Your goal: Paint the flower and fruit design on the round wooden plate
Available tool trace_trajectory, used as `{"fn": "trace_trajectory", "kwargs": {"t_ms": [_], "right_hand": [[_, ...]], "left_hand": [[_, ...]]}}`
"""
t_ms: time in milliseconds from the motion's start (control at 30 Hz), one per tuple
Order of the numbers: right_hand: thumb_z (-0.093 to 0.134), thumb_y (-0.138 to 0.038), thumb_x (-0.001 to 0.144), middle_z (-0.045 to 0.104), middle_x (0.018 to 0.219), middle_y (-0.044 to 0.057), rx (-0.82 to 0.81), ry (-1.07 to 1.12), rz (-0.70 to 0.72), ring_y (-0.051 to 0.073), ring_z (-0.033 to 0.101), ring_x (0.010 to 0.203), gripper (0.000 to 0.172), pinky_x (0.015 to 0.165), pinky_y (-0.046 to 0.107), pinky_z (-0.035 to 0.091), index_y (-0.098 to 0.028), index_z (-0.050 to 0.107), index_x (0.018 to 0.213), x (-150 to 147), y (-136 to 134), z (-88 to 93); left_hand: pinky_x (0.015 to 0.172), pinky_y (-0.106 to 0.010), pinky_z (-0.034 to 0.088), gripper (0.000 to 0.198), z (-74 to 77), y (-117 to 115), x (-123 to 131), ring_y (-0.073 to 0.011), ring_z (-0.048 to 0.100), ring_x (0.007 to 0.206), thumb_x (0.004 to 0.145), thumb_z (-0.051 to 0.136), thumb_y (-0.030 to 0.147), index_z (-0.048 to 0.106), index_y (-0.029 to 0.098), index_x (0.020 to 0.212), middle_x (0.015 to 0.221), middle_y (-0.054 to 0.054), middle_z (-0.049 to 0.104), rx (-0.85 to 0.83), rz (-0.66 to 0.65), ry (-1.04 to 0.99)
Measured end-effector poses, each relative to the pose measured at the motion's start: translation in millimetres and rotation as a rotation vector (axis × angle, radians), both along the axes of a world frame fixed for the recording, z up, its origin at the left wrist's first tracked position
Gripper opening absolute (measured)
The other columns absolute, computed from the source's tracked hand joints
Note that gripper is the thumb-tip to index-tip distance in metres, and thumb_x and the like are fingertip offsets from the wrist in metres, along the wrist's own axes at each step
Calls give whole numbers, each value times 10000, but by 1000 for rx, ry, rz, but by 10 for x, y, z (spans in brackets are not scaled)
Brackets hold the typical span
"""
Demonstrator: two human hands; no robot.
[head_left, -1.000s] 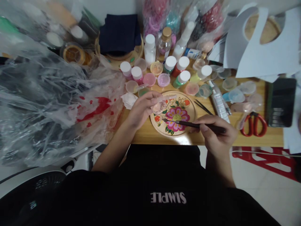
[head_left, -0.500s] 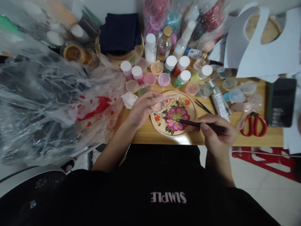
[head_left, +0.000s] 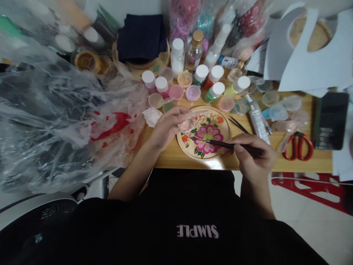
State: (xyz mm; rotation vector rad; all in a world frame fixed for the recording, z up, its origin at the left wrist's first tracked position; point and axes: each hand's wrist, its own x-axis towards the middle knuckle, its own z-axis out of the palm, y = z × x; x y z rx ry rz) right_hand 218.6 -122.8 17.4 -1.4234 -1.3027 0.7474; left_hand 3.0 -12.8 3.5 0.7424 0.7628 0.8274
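My left hand (head_left: pixel 168 127) is closed on a small clear plastic cup (head_left: pixel 188 125) with pale pinkish contents, tilted over the left side of a round wooden board (head_left: pixel 184 150). On the board is a pink flower design (head_left: pixel 213 148) with green leaves, orange blossoms and gold outlines. My right hand (head_left: pixel 252 154) grips a dark-handled tool (head_left: pixel 224 144) with a thin metal tip, held like a pen. Its tip points left, over the left part of the flower near the cup. Whether the tip touches the board I cannot tell.
Several white-capped jars (head_left: pixel 211 92) and little cups of colour, such as a lilac one (head_left: pixel 193 93), stand behind the board. Tweezers (head_left: pixel 238 125), a white tube (head_left: pixel 258 123), red-handled scissors (head_left: pixel 298 147) and a phone (head_left: pixel 331 120) lie to the right. Clear plastic sheeting (head_left: pixel 68 129) fills the left.
Both hands, the cup and the tool hold nearly the same positions. The whole view has shifted very slightly.
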Motion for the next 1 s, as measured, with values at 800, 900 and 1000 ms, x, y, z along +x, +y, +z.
{"fn": "trace_trajectory", "kwargs": {"t_ms": [800, 900, 1000], "right_hand": [[709, -233, 904, 759, 773, -2, -1, 43, 25, 166, 705, 617, 86, 527, 306, 524, -279, 781, 911, 31, -35, 3], [711, -231, 902, 757, 766, -4, -4, 38, 51, 164, 701, 615, 87, 517, 301, 519, -279, 783, 909, 31, -40, -2], [708, -234, 904, 757, 760, -3, -10, 33, 52, 167, 702, 611, 88, 511, 305, 521, -275, 785, 904, 28, -39, 16]], "left_hand": [[784, -315, 490, 351, 11, 1, -12, -176, 658, 825, 732, 796, 487, 647, 183, 825, 816, -19, 657, 9, -17, 65], [801, -319, 488, 360, -8, -1, -23, -178, 656, 847, 744, 790, 503, 650, 183, 832, 839, -23, 657, 8, -22, 73], [766, -297, 487, 374, -4, -1, -23, -152, 632, 790, 710, 815, 506, 671, 180, 821, 814, -13, 658, -1, -9, 61]]}}
